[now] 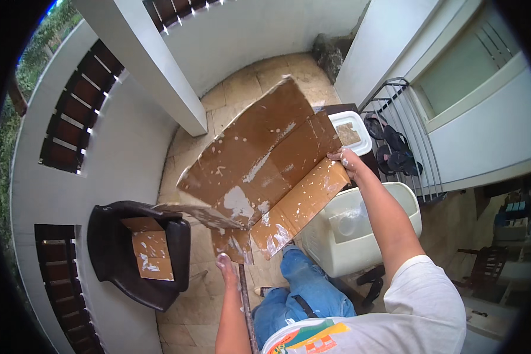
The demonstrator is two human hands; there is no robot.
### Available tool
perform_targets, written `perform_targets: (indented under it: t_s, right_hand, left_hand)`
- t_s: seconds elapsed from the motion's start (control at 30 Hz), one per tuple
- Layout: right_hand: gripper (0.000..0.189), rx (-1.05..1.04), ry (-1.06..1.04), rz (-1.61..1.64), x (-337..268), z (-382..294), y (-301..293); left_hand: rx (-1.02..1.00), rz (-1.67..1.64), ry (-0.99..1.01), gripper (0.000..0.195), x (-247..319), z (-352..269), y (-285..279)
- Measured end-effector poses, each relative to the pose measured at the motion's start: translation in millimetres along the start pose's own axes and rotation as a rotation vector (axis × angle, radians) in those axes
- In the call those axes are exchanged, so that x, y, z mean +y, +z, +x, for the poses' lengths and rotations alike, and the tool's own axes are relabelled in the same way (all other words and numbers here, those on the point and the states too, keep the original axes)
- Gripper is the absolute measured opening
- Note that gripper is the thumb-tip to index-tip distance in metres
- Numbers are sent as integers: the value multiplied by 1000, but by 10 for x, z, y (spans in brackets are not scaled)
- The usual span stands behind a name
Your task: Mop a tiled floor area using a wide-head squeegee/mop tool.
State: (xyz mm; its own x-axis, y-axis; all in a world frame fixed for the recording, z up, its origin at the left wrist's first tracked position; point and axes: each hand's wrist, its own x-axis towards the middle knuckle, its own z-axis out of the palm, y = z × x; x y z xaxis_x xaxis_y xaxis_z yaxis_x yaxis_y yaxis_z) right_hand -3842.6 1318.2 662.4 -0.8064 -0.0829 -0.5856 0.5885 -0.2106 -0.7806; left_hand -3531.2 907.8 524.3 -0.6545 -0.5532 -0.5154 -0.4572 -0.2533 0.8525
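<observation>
A large opened sheet of brown cardboard [265, 155], folded along creases and spattered with white paint, spans the middle of the view. My right hand [348, 160] grips its right edge, fingers on the near side flap. At the lower left corner my left hand [225, 264], whitened on the fingers, holds a small flap. A brown-stained pole [244, 296] runs down beside the left forearm; whether that hand also holds it I cannot tell.
A black chair [110, 248] at left bears a paint-marked cardboard piece [152, 250]. At right stand a large white plastic bin [336, 256], a white lidded tub [363, 128] and a metal rack [429, 150] with sandals [398, 152]. A white pillar [159, 66] rises beyond the cardboard.
</observation>
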Motion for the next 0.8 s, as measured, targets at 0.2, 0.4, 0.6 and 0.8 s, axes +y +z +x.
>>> perform_targets:
  t_s: [0.2,0.4,0.6,0.8]
  right_hand:
    - [15,77,250,-19,49,452,-250]
    - [24,142,246,120,227,770,-67]
    - [21,244,10,-170,835,876,-376]
    - [24,256,71,-41,1162,885,-645]
  left_hand:
    - [231,201,-162,58,610,25,655]
    - [-77,-812,-483,61,557,224,515]
    - [-121,-710,-350,59,427,542,803]
    - [-97,-513,-282,43,406,893,999]
